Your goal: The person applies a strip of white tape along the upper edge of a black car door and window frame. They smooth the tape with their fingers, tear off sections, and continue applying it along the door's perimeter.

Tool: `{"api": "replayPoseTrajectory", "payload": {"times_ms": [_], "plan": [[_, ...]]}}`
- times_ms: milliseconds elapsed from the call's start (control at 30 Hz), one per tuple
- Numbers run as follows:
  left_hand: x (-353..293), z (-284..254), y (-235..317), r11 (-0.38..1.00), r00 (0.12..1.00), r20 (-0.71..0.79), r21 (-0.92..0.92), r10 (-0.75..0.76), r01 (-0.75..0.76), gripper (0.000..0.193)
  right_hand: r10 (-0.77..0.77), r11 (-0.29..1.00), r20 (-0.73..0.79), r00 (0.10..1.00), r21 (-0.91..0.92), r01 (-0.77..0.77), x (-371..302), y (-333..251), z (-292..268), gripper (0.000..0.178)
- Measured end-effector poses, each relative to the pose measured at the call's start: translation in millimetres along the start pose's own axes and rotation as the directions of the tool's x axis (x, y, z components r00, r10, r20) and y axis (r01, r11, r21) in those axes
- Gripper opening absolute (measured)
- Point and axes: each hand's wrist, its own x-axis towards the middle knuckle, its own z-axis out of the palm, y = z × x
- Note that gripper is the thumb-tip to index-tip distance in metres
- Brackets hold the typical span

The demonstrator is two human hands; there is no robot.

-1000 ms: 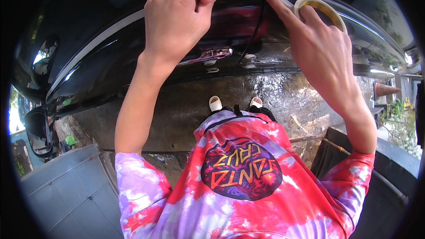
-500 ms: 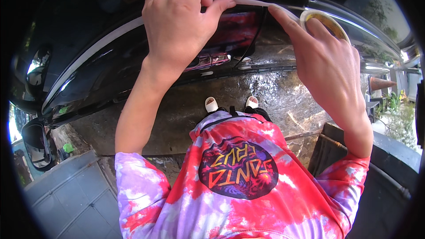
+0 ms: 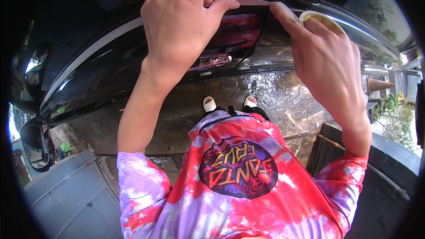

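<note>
A pale strip of masking tape (image 3: 254, 2) runs along the side of a black car (image 3: 234, 28), crossing the narrow gap between two panels. My left hand (image 3: 177, 28) lies over the panel with its thumb stretched out and pressed on the strip; its other fingers are bent and partly cut off at the top. My right hand (image 3: 327, 66) grips the roll of masking tape (image 3: 333, 23), cream outside and yellow inside. Its index fingertip presses the strip at the panel gap. Left of my left hand, a pale band follows the body crease; whether it is tape or trim, I cannot tell.
A black side mirror (image 3: 35, 146) juts out at the far left. Grey metal panels stand at the lower left (image 3: 75, 194) and lower right (image 3: 376, 194). Wet concrete (image 3: 283, 102) lies under my white slides (image 3: 209, 104). An orange cone (image 3: 380, 84) is at the right.
My left thumb and right index fingertip have shifted slightly right along the strip. The tape roll has tilted flatter in my right hand.
</note>
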Motion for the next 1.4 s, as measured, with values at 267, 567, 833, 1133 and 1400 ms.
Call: {"api": "replayPoseTrajectory", "payload": {"times_ms": [267,567,833,1133,1400], "plan": [[-7,13,9,0.976,0.980,-0.114,0.165,0.162,-0.142,0.053,-0.004,1.000,-0.021,1.000,0.002,0.005,3,0,0,0.051],[-13,36,8,0.986,0.939,-0.300,0.073,0.167,-0.152,0.052,0.138,0.987,-0.289,0.947,0.119,-0.107,4,-9,13,0.053],[0,55,-28,0.901,0.781,-0.448,0.223,0.434,-0.372,0.079,0.320,0.933,-0.336,0.886,0.272,-0.234,14,-38,33,0.051],[0,62,-24,0.893,0.834,-0.369,0.348,0.410,-0.286,0.104,0.351,0.935,-0.677,0.647,0.292,-0.203,22,-34,74,0.008],[0,67,-17,0.916,0.853,-0.376,0.315,0.363,-0.251,0.105,0.117,0.982,-0.809,0.576,0.182,0.056,23,-18,97,0.012]]}}
